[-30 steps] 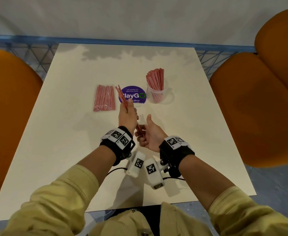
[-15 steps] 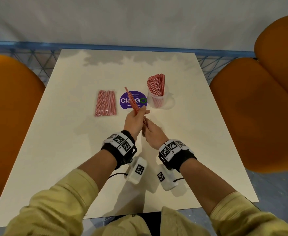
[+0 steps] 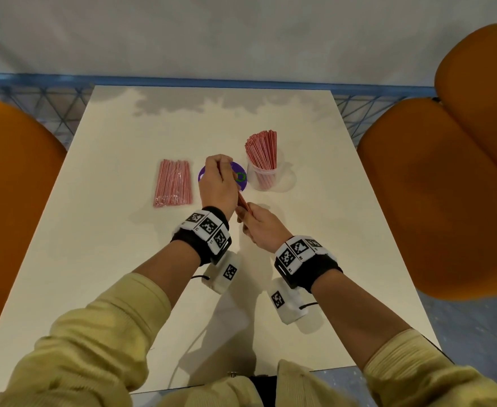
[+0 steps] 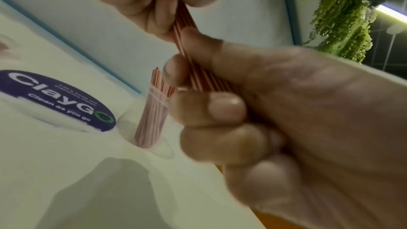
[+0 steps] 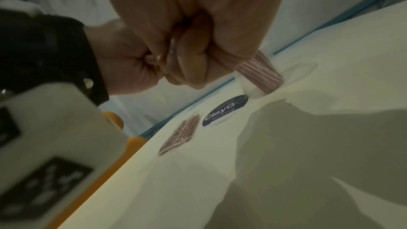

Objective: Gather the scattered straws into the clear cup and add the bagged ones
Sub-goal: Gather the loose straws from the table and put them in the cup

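A small bundle of red-and-white straws (image 3: pixel 242 201) slants between my two hands above the table. My left hand (image 3: pixel 217 183) grips its far upper part, hovering over the purple sticker. My right hand (image 3: pixel 256 223) pinches the near lower end. In the left wrist view, curled fingers (image 4: pixel 220 109) wrap the bundle (image 4: pixel 187 41). The clear cup (image 3: pixel 263 179), packed with upright straws, stands just right of my left hand. The bagged straws (image 3: pixel 172 183) lie flat to the left. The right wrist view shows my right hand (image 5: pixel 198 44) as a fist, with the cup (image 5: pixel 259 79) and bag (image 5: pixel 180 133) beyond it.
A round purple "ClayGo" sticker (image 3: pixel 241 179) lies on the white table (image 3: pixel 109 259) between bag and cup. Orange chairs stand at the left (image 3: pixel 12 201) and right (image 3: pixel 441 186). A blue rail (image 3: pixel 212 82) runs behind the table's far edge.
Both hands have moved forward towards the cup. My left hand slid up the bundle, so the straw tips no longer stick out above it. The right hand now pinches the lower end.
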`<state>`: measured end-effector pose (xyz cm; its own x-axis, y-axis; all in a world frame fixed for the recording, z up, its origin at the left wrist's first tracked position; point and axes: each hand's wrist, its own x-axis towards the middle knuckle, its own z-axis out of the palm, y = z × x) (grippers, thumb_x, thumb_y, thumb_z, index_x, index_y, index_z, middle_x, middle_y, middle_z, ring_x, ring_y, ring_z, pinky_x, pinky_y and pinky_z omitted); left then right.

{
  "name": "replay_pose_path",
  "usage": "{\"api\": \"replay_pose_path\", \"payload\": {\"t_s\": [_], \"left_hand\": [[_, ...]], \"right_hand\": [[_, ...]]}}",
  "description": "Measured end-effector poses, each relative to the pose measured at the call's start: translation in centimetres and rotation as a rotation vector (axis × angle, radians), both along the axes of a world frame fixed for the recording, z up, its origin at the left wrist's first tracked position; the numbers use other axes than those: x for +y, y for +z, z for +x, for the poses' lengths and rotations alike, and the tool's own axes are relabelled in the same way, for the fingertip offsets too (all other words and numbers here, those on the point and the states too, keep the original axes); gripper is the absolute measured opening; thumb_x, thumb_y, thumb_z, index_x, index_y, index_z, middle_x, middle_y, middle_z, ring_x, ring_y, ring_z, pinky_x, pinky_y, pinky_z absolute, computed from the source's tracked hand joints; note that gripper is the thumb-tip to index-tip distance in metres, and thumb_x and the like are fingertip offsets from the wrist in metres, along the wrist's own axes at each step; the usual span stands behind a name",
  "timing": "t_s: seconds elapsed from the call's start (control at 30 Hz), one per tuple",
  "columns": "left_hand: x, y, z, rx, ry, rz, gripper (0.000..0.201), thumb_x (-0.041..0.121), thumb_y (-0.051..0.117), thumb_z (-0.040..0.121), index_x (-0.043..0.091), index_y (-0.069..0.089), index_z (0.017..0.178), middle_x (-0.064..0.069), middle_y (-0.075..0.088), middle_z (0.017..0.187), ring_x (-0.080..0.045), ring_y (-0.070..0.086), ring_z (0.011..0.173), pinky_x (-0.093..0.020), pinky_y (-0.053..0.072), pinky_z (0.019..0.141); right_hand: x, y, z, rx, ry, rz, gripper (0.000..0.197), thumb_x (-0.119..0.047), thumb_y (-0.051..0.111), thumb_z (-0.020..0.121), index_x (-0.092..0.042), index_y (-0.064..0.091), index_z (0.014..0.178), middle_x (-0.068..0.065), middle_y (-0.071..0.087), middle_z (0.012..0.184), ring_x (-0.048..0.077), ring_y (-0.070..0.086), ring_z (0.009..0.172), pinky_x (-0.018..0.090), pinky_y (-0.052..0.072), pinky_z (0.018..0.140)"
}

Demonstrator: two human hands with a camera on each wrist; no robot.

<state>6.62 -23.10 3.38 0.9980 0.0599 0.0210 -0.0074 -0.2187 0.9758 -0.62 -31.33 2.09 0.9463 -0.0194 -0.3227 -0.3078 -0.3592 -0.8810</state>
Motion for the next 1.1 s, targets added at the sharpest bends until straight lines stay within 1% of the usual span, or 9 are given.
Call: {"api": "replay_pose_path", "payload": {"t_s": [0.1,0.2,0.33,0.43,0.5,0.77,0.97,1.03,1.1], "left_hand": [[-0.8,-0.2,0.0,-0.015,-0.072,0.025,0.009,0.027,0.046,0.096,0.017,0.045,0.096,-0.004,0.062,0.087,-0.023,0.063,0.076,-0.028,0.052,0.071],[-1.5,0.0,0.8,-0.045,-0.105,0.089,0.010,0.016,0.048,0.094,0.017,0.040,0.099,0.010,0.051,0.072,0.001,0.052,0.060,-0.006,0.043,0.055],[-2.8,0.9,3.2,-0.092,-0.031,0.047,0.007,0.018,0.045,0.097,0.017,0.038,0.098,0.007,0.047,0.061,-0.002,0.049,0.047,-0.011,0.039,0.046],[-3.9,1.9,6.0,-0.165,0.073,0.016,0.008,0.020,0.044,0.097,0.017,0.037,0.097,0.006,0.048,0.060,-0.010,0.045,0.050,-0.018,0.039,0.049],[-4.4,2.5,8.1,-0.198,0.118,0.002,0.010,0.021,0.044,0.097,0.016,0.036,0.096,0.007,0.047,0.060,-0.010,0.045,0.049,-0.024,0.040,0.053],[-6.5,0.5,11.4,-0.238,-0.073,0.205,0.011,0.023,0.040,0.099,0.012,0.039,0.096,0.007,0.042,0.064,-0.012,0.039,0.054,-0.017,0.031,0.048],[-6.8,-2.0,10.3,-0.194,-0.236,0.500,0.032,0.019,0.033,0.101,0.011,0.049,0.127,-0.016,0.059,0.117,-0.021,0.042,0.113,-0.021,0.036,0.087],[-6.6,-2.4,9.9,-0.187,-0.343,0.689,0.042,0.019,0.028,0.101,0.014,0.036,0.142,-0.012,0.044,0.144,-0.026,0.030,0.136,-0.034,0.033,0.108],[-6.4,-2.4,9.7,-0.185,-0.407,0.874,0.048,0.025,0.022,0.102,0.016,0.019,0.149,-0.005,0.023,0.157,-0.026,0.016,0.145,-0.040,0.023,0.115]], "right_hand": [[-0.6,0.3,0.8,0.006,-0.035,0.012,0.033,-0.033,0.037,0.098,-0.022,0.046,0.069,-0.004,0.047,0.058,0.006,0.042,0.047,0.019,0.031,0.052],[-1.4,0.5,1.7,-0.015,-0.062,-0.022,0.033,-0.029,0.038,0.098,-0.022,0.045,0.066,-0.003,0.047,0.057,0.010,0.041,0.051,0.021,0.032,0.054],[-2.6,1.5,3.5,-0.104,-0.080,-0.126,0.027,-0.030,0.042,0.096,-0.015,0.056,0.079,-0.005,0.052,0.063,0.011,0.048,0.060,0.023,0.036,0.059],[-4.2,2.1,5.2,-0.140,-0.196,-0.129,0.034,-0.037,0.045,0.095,-0.009,0.056,0.111,-0.001,0.059,0.088,0.013,0.055,0.081,0.022,0.040,0.071],[-5.7,2.1,6.4,-0.164,-0.352,-0.124,0.036,-0.037,0.047,0.094,-0.009,0.053,0.115,0.001,0.057,0.104,0.015,0.054,0.094,0.026,0.043,0.082],[-8.6,-0.7,10.4,0.045,-0.514,-0.276,0.047,-0.025,0.054,0.091,-0.006,0.038,0.130,0.015,0.052,0.128,0.032,0.057,0.111,0.038,0.046,0.095],[-8.5,-1.8,11.0,0.152,-0.542,-0.155,0.044,-0.028,0.055,0.090,-0.009,0.041,0.126,0.012,0.060,0.098,0.036,0.066,0.094,0.049,0.053,0.087],[-8.5,-1.9,10.9,0.148,-0.543,-0.123,0.042,-0.030,0.054,0.091,-0.009,0.042,0.126,0.008,0.057,0.093,0.032,0.066,0.083,0.047,0.056,0.081],[-8.5,-1.9,10.7,0.140,-0.544,-0.091,0.040,-0.029,0.052,0.093,-0.009,0.042,0.126,0.008,0.057,0.093,0.022,0.061,0.063,0.038,0.057,0.064]]}}
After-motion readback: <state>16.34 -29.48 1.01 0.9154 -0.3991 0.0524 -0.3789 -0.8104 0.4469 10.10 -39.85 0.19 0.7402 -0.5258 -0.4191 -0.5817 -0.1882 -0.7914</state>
